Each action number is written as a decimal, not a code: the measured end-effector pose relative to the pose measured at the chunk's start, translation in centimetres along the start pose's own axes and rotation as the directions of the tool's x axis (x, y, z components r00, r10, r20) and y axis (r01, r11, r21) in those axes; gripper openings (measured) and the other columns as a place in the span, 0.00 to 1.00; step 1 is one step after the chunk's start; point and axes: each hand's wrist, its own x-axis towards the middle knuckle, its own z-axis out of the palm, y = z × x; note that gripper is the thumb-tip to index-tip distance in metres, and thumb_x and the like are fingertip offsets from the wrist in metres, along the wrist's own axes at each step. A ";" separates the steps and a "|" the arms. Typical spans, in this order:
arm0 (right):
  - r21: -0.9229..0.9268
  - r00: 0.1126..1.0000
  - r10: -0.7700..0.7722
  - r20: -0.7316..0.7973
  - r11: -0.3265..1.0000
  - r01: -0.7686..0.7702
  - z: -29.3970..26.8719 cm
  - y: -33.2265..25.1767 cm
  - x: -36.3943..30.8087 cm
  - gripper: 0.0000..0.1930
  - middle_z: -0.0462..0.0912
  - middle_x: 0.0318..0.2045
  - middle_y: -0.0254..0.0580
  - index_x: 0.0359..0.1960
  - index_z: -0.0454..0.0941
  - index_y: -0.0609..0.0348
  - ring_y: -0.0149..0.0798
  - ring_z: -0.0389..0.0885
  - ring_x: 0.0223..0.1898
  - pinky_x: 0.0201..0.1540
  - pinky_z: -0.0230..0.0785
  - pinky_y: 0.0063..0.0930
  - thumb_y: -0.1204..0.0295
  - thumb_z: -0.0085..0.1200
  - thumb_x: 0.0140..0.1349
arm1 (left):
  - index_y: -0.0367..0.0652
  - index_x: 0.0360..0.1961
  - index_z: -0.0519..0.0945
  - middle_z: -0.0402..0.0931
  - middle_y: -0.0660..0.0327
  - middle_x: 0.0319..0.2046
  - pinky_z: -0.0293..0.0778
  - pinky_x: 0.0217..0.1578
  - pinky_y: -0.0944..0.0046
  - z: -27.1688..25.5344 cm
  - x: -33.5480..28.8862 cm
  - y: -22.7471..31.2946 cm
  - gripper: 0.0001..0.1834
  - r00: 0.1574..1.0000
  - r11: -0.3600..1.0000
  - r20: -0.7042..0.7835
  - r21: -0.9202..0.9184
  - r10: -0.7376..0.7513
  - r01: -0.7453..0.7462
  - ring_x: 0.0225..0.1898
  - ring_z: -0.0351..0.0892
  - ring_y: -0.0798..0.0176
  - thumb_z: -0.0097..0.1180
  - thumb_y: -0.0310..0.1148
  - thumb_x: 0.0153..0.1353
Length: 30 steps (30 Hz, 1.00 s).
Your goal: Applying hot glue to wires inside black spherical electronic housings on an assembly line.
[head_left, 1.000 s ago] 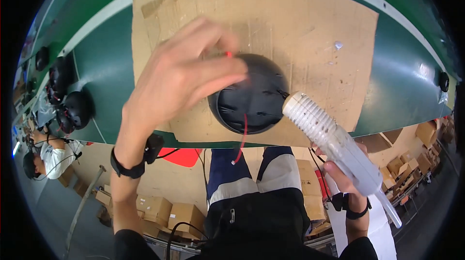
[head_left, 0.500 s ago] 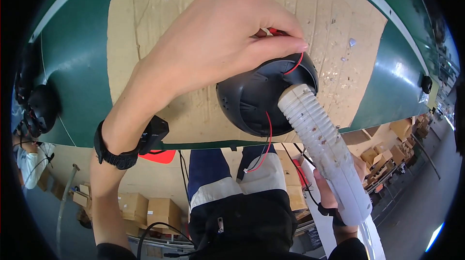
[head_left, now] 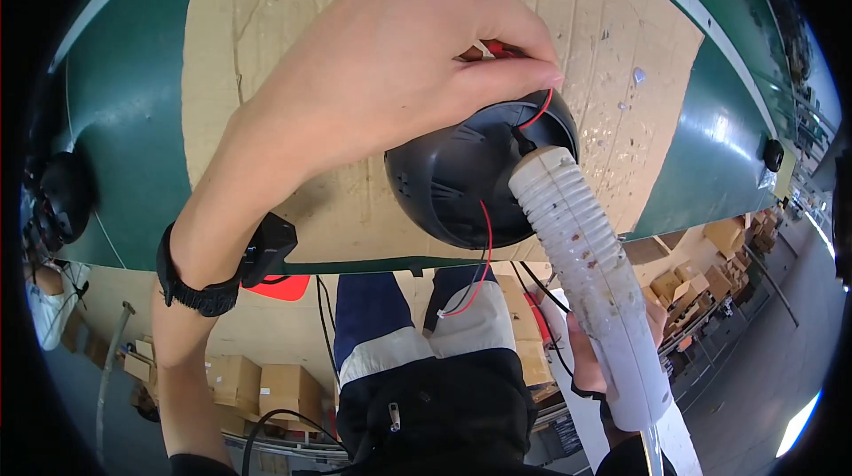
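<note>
A round black plastic shell (head_left: 426,176), hollow side up, sits at the front of a cardboard sheet (head_left: 293,210). My left hand (head_left: 426,41) reaches over its far rim, thumb and fingers pinched on a red wire (head_left: 539,112) that comes out of the shell. From the shell's near side hangs a red and black wire pair (head_left: 488,236) ending in a small white connector. My right hand (head_left: 586,356), partly hidden, grips a white, stained hot glue gun (head_left: 581,245). Its dark nozzle points into the shell. A clear glue stick (head_left: 654,449) sticks out of its back end.
The cardboard lies on a green table (head_left: 124,121), with glue blobs (head_left: 639,75) on it. Dark round objects (head_left: 67,196) stand at the left edge, and a small black item (head_left: 773,154) at the right. Cardboard boxes (head_left: 288,392) are below the table; black cables hang in front.
The gun has tilted slightly, so its dark nozzle shows more inside the shell. The whole view has shifted a little; my left hand keeps its pinch on the red wire.
</note>
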 end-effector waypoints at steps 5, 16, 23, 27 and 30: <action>-0.007 0.999 -0.041 0.003 0.999 0.041 0.0 0.0 -0.2 0.23 0.83 0.48 0.42 0.49 0.85 0.54 0.50 0.77 0.50 0.54 0.69 0.41 0.67 0.71 0.47 | 0.35 0.34 0.88 0.87 0.59 0.29 0.79 0.36 0.70 0.0 0.0 0.1 0.07 1.000 1.000 0.003 -0.008 -0.016 0.016 0.30 0.85 0.67 0.68 0.30 0.62; 0.100 0.999 -0.053 -0.013 0.994 0.054 0.4 0.9 -0.5 0.25 0.81 0.46 0.43 0.49 0.85 0.54 0.49 0.77 0.52 0.53 0.71 0.40 0.69 0.74 0.45 | 0.34 0.36 0.88 0.87 0.58 0.30 0.79 0.36 0.69 0.0 -0.3 0.2 0.06 1.000 1.000 -0.005 -0.019 -0.012 0.012 0.31 0.85 0.66 0.67 0.27 0.62; 0.057 0.998 -0.067 0.009 0.996 0.066 -0.3 0.8 -0.4 0.25 0.81 0.49 0.46 0.49 0.85 0.54 0.51 0.77 0.52 0.53 0.70 0.41 0.69 0.74 0.45 | 0.36 0.33 0.88 0.80 0.59 0.27 0.71 0.28 0.65 -1.3 -2.8 1.5 0.09 0.982 0.979 -0.055 0.115 0.178 -0.171 0.28 0.77 0.64 0.71 0.19 0.49; 0.135 0.994 -0.107 0.019 0.985 0.103 -0.3 0.7 -0.1 0.24 0.82 0.49 0.44 0.48 0.85 0.53 0.51 0.77 0.51 0.53 0.70 0.41 0.70 0.73 0.45 | 0.36 0.32 0.88 0.79 0.58 0.27 0.70 0.27 0.64 -1.1 -4.7 2.0 0.14 0.975 0.975 -0.063 0.078 0.212 -0.207 0.29 0.77 0.58 0.74 0.17 0.39; 0.071 0.997 -0.071 0.001 0.995 0.071 -0.3 0.3 0.0 0.23 0.83 0.48 0.43 0.47 0.85 0.53 0.51 0.77 0.50 0.53 0.70 0.41 0.70 0.72 0.45 | 0.36 0.31 0.88 0.79 0.58 0.28 0.70 0.27 0.63 -0.4 -5.4 2.0 0.15 0.967 0.970 -0.077 0.046 0.241 -0.238 0.28 0.77 0.58 0.75 0.18 0.38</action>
